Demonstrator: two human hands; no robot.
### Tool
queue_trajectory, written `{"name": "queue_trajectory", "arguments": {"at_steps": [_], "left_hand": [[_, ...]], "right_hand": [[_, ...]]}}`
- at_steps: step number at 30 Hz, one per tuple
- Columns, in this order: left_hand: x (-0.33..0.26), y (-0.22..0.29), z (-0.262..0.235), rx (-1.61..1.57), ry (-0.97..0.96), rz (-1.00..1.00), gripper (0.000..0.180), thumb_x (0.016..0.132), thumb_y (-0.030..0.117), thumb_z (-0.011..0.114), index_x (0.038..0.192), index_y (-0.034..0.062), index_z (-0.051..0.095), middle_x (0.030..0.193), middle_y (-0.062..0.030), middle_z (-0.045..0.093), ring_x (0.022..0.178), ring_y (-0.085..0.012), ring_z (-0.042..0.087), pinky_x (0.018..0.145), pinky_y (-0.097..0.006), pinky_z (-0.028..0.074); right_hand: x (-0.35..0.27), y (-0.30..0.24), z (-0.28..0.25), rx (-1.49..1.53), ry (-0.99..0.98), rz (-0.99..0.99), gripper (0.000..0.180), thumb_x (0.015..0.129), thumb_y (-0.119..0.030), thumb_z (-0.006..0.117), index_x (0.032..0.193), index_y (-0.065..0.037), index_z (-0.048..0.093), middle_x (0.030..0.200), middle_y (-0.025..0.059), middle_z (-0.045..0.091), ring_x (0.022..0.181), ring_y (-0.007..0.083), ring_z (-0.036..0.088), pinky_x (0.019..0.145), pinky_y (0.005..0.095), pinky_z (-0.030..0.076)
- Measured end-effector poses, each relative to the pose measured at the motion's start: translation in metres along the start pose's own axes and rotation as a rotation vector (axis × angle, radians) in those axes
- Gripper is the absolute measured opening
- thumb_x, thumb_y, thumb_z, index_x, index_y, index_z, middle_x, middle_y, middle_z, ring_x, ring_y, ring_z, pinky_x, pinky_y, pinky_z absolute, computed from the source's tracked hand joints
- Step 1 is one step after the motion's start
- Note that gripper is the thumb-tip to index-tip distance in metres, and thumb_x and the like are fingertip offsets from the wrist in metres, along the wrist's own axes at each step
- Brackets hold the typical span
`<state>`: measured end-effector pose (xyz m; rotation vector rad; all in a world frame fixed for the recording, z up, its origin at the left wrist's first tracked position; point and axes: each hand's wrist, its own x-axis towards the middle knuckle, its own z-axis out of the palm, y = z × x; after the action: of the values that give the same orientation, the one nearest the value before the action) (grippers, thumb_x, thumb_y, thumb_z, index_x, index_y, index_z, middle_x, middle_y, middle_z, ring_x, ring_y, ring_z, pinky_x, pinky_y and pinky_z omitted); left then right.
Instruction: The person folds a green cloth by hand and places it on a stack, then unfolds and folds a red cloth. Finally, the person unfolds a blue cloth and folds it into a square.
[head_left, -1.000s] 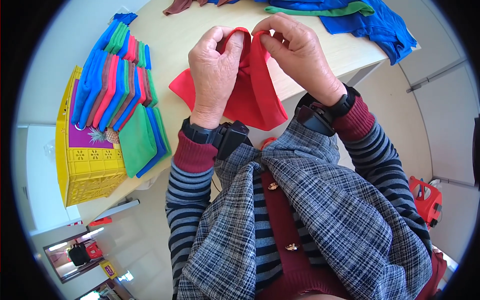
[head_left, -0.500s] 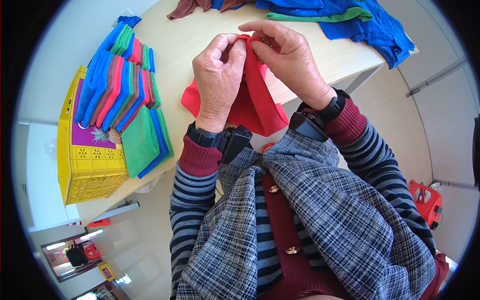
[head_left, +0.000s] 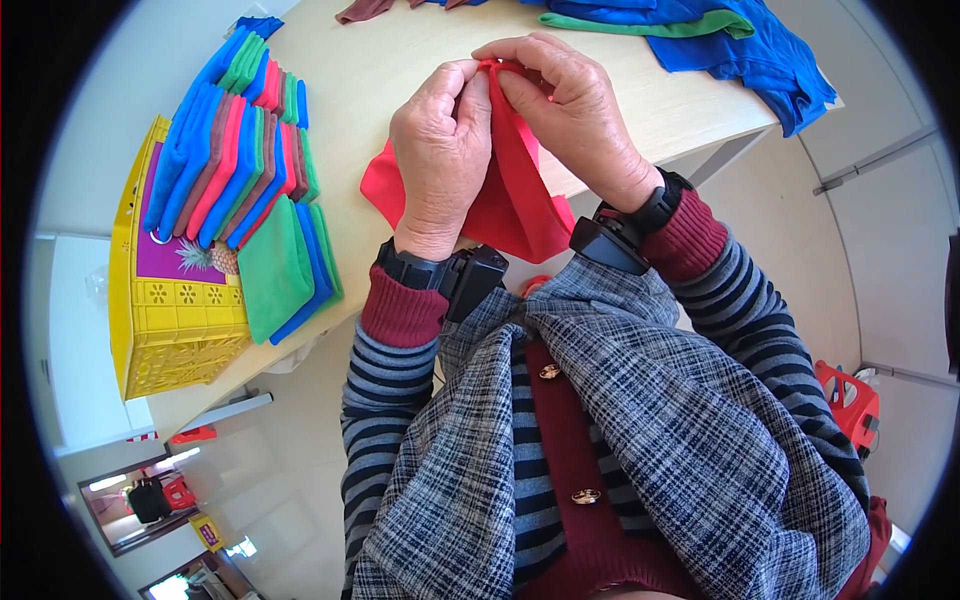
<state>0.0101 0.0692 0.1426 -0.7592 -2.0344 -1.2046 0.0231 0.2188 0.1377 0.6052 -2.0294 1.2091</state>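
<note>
Yellow crate (head_left: 165,320) at desk's (head_left: 400,90) left edge; folded cloths (head_left: 235,170) in blue, red, green stacked beside and partly over it. Left hand (head_left: 440,160) and right hand (head_left: 570,115), each grip pinching the red cloth (head_left: 510,200) over the near edge. Blue fabric pile (head_left: 720,40) far right, cut off.

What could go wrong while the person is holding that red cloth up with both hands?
The red cloth is pinched only at its top edge by the left hand and right hand, so it might slip and unfold. Its lower part hangs at the table edge and could drag off toward the floor. The stack of folded cloths leans over the yellow crate; a bump might topple it.
</note>
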Motion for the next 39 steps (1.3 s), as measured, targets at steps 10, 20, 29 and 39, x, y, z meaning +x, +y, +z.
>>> {"name": "queue_trajectory", "arguments": {"at_steps": [10,20,29,39], "left_hand": [[-0.015,-0.009,-0.004,0.025,-0.038,-0.112,0.020,0.091,0.004,0.062,0.110,0.0026,0.064,0.090,-0.0223,0.068,0.084,-0.0398,0.068,0.068,-0.045,0.055],[-0.060,-0.002,-0.002,-0.047,0.128,-0.103,0.031,0.083,-0.004,0.062,0.112,0.0022,0.055,0.095,-0.0202,0.065,0.082,-0.0391,0.067,0.069,-0.047,0.055],[-0.108,-0.057,-0.039,0.276,0.099,-0.104,0.047,0.075,-0.005,0.061,0.122,0.0023,0.058,0.107,-0.0203,0.066,0.093,-0.0389,0.067,0.080,-0.048,0.055],[-0.138,-0.058,-0.069,0.364,0.139,0.067,0.046,0.078,-0.007,0.067,0.121,0.0099,0.067,0.097,-0.0131,0.068,0.078,-0.0309,0.068,0.072,-0.038,0.056]], "right_hand": [[-0.001,-0.001,0.020,0.029,-0.021,0.145,0.018,0.093,-0.001,0.059,0.108,-0.005,0.067,0.097,0.0138,0.063,0.087,0.0282,0.065,0.075,0.0338,0.052],[0.009,0.017,0.010,0.013,-0.040,0.058,0.015,0.099,0.000,0.054,0.113,-0.002,0.061,0.100,0.0065,0.058,0.087,0.0146,0.056,0.076,0.0247,0.046],[0.062,0.031,0.018,0.151,-0.121,0.125,0.018,0.103,-0.016,0.058,0.114,-0.004,0.065,0.094,0.0010,0.064,0.082,0.0084,0.058,0.072,0.0203,0.046],[0.093,0.055,0.018,0.632,-0.112,0.130,0.012,0.101,-0.009,0.052,0.104,-0.003,0.062,0.081,0.0037,0.064,0.072,0.0154,0.063,0.065,0.0257,0.052]]}}
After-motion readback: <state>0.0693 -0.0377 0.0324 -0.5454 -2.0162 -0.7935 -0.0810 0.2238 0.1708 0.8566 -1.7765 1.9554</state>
